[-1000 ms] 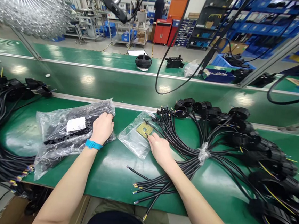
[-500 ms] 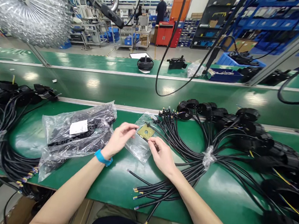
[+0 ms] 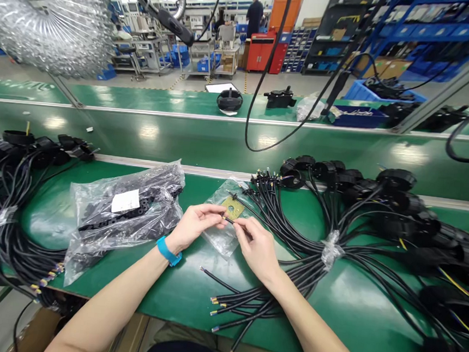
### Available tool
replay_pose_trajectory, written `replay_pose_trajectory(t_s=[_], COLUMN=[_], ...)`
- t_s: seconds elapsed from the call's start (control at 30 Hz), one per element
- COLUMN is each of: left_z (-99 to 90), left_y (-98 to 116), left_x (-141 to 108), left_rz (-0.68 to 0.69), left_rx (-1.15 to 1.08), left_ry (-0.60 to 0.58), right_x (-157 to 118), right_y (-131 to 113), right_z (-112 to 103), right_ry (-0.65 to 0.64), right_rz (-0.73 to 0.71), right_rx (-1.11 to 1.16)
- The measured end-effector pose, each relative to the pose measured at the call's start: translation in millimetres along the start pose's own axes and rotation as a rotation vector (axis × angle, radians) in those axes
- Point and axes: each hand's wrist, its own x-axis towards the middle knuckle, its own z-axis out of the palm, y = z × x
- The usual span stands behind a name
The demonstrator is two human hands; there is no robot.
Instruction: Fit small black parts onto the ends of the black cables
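Note:
My right hand [image 3: 255, 246] pinches a black cable near its end, in front of a yellowish square piece [image 3: 233, 207] with a round hole. My left hand [image 3: 199, 223], with a blue wristband, has its fingertips closed at the tip of that same cable. The square piece lies on a clear plastic bag [image 3: 221, 238]. Right of my hands a bundle of black cables [image 3: 295, 233] is bound with clear wrap [image 3: 330, 250]. Several loose cable ends with stripped coloured wires [image 3: 223, 301] point left, below my hands.
A clear bag of black parts [image 3: 128, 210] with a white label lies left of my hands. Another cable bundle [image 3: 16, 233] is at the far left. Round black housings [image 3: 398, 182] line the right side. A black cable loop [image 3: 262, 145] hangs ahead. A person [image 3: 254, 16] stands far back.
My left hand has moved right and its fingers have closed on the cable tip. My right hand has hardly moved. The whole view has shifted slightly.

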Motion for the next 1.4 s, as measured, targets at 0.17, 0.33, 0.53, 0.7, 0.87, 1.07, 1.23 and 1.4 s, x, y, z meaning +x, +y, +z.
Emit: replay_pose_trajectory(t_s=[0.17, 0.33, 0.53, 0.7, 0.87, 1.07, 1.23, 1.4], left_z=[1.1, 4.0, 8.1, 12.1, 11.0, 11.2, 11.3, 12.9], left_y=[4.4, -2.6, -10.1, -8.0, -6.0, -6.5, -5.8, -7.0], left_x=[-2.6, -3.6, -7.7, -10.5, -11.0, -13.5, -15.1, -16.5], left_rz=[-0.039, -0.048, 0.016, 0.198, 0.277, 0.411, 0.487, 0.515], left_rx=[0.069, 0.043, 0.140, 0.352, 0.464, 0.577, 0.627, 0.671], left_ry=[-0.030, 0.016, 0.043, 0.069, 0.022, 0.015, -0.011, -0.015], right_x=[-2.9, -4.6, -1.5, -3.3, -2.0, 1.4, 3.0, 3.6], right_y=[0.3, -0.6, -1.1, -0.3, -3.3, -5.9, -5.7, -6.3], right_z=[1.7, 1.5, -2.8, 0.0, -2.5, -5.5, -6.1, -8.1], right_ry=[0.061, 0.068, -0.008, -0.080, -0.138, -0.213, -0.235, -0.243], right_rz=[-0.196, -0.219, -0.129, -0.006, 0.146, 0.299, 0.310, 0.309], right_rx=[-0.143, -0.189, -0.105, 0.066, 0.287, 0.485, 0.569, 0.612])
